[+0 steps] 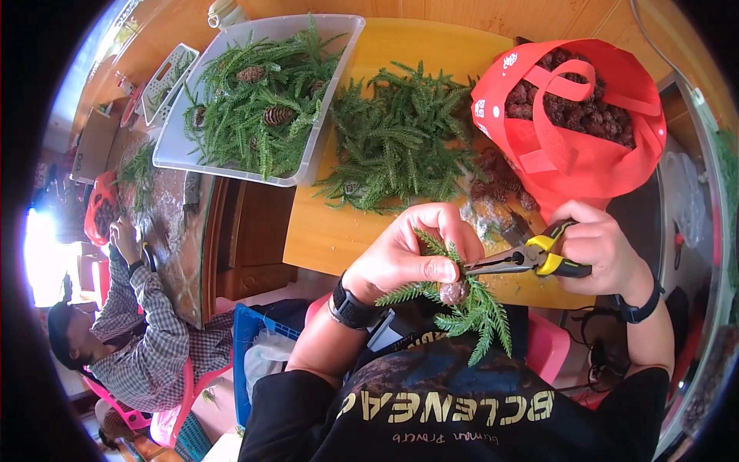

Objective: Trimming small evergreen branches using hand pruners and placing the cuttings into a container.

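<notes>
My left hand (419, 258) pinches an artificial pine sprig (489, 312) of several green branches, held in front of my chest over the table's near edge. A brownish pine cone (454, 292) sits among its branches, just below my fingers. My right hand (604, 250) is wrapped round the yellow-and-black handles of a pair of long-nose pliers (531, 258). The jaws point left and reach the sprig at my left fingertips; whether they grip a wire there is hidden. Beyond my hands lies a pile of loose green sprigs (396, 142).
A clear plastic tub (231, 171) of sprigs with pine cones stands at the back left. At the back right, a red bag (608, 165) holds many cones; a few loose cones (500, 181) lie beside it on the yellow table (323, 239). Another person (146, 339) works at a table on the left.
</notes>
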Demonstrator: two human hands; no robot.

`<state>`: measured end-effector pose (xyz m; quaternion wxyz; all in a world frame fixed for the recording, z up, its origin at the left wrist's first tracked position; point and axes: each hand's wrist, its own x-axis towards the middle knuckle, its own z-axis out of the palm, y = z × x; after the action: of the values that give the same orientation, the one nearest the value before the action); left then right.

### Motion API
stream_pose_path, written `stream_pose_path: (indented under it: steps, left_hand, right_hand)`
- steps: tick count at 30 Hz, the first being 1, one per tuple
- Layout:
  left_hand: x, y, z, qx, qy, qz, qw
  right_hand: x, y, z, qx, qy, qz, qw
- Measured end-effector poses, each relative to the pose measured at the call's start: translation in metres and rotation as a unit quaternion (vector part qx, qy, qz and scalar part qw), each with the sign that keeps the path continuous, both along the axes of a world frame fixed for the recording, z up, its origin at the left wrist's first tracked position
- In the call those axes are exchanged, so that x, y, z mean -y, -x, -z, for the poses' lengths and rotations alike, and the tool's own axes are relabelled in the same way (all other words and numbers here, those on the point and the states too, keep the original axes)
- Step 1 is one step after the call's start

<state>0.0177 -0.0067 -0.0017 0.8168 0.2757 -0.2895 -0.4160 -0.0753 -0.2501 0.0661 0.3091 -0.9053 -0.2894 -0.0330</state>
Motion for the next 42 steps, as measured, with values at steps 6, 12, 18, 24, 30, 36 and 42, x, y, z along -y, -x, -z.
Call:
stream_pose_path:
  steps: [6, 12, 18, 24, 30, 36, 42]
  left_hand:
    - [-0.003, -0.001, 0.005, -0.035, 0.017, 0.061, 0.997]
    - [-0.001, 0.001, 0.006, -0.015, 0.02, 0.02, 0.999]
    - [-0.001, 0.001, 0.006, -0.006, 0.028, -0.001, 1.0]
    - [-0.005, -0.001, -0.001, 0.068, -0.035, -0.082, 0.994]
    - [-0.005, 0.001, -0.004, 0.107, -0.051, -0.13, 0.984]
    - [-0.005, 0.0, -0.001, 0.145, -0.052, -0.137, 0.979]
    - [-0.006, 0.001, -0.001, 0.123, -0.059, -0.117, 0.984]
  right_hand:
    - [0.0, 0.002, -0.002, 0.019, -0.01, -0.007, 1.0]
    - [0.0, 0.003, -0.01, 0.004, 0.018, -0.01, 1.0]
    - [0.002, 0.008, -0.009, -0.036, 0.024, -0.006, 0.999]
    - [0.007, 0.011, -0.011, -0.143, -0.032, 0.029, 0.989]
    - [0.005, 0.012, -0.011, -0.141, -0.048, 0.049, 0.988]
    - [0.004, 0.01, -0.014, -0.087, 0.009, 0.033, 0.996]
    - [0.0, 0.008, -0.019, -0.055, 0.029, 0.05, 0.997]
